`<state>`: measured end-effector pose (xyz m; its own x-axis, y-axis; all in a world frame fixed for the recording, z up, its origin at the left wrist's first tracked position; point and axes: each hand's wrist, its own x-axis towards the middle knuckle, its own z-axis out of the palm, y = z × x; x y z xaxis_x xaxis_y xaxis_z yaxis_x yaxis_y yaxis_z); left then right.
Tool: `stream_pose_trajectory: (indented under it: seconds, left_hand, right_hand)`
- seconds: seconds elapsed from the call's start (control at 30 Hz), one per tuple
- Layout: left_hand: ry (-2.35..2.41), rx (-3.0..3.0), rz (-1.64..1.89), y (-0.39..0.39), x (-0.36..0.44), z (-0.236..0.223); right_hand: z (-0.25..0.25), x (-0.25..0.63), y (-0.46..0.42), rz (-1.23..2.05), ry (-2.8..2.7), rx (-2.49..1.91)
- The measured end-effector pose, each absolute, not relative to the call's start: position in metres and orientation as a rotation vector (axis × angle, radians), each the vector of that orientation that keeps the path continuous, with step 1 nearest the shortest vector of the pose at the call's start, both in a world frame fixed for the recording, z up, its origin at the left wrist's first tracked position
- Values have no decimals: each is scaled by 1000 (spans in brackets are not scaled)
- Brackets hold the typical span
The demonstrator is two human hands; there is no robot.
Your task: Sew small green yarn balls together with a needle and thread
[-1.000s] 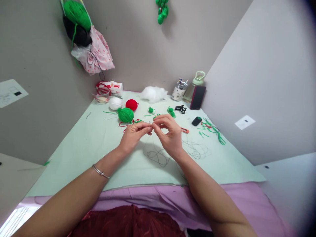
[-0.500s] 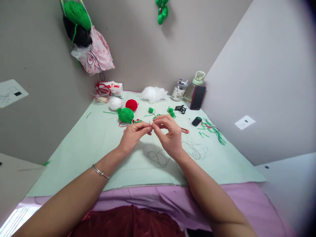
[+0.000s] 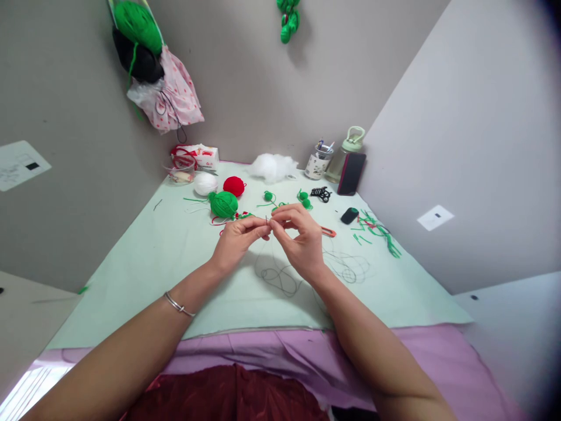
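Two bare hands meet above the middle of a pale green counter (image 3: pixel 144 280). The left hand (image 3: pixel 236 240) is nearly closed, thumb and forefinger pinched together at a thin piece (image 3: pixel 266 220). The right hand (image 3: pixel 300 237) is half curled, its thumb and fingertips drawn in at the same spot. The piece is too small to identify, and whether both hands grip it is unclear.

Taking the hands as the clock's centre, a green yarn ball (image 3: pixel 223 204) sits at 10 o'clock, with a white ball (image 3: pixel 205 183) beyond it and a red ball (image 3: pixel 234 186) at 11. White fluff (image 3: pixel 272 168) lies at 12. A pen cup (image 3: pixel 318 162) stands at 1 o'clock, a bottle (image 3: pixel 339 161) beside it, with a dark phone (image 3: pixel 352 173) upright in front of the bottle. A black clip (image 3: pixel 321 194) is at 2, green scraps (image 3: pixel 381 231) at 3.

The right hand partly hides an orange tool (image 3: pixel 328 232) just beside it. Loose thread (image 3: pixel 280 280) loops from 6 o'clock round to 4, passing behind the right forearm.

The thin piece's long axis runs nearly straight up the view, its visible tip toward 12; whether it stands upright or points away cannot be told.
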<state>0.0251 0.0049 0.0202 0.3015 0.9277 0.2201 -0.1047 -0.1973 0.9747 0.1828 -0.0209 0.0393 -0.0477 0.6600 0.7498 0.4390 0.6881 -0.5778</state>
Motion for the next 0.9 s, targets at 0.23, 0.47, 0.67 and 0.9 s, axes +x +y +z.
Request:
stream_pose_trajectory:
  seconds: [0.23,0.47,0.67,0.9]
  left_hand:
    - [817,1439,1160,5,25,21]
    - [803,1435,1165,5,25,20]
    - [790,1435,1165,5,25,20]
    - [789,1436,1176,4,26,22]
  right_hand:
    - [38,183,-20,228,-1680,-910]
    - [39,182,-21,224,-1679,-907]
    - [40,182,-21,217,-1682,-890]
    - [39,183,-20,222,-1685,-902]
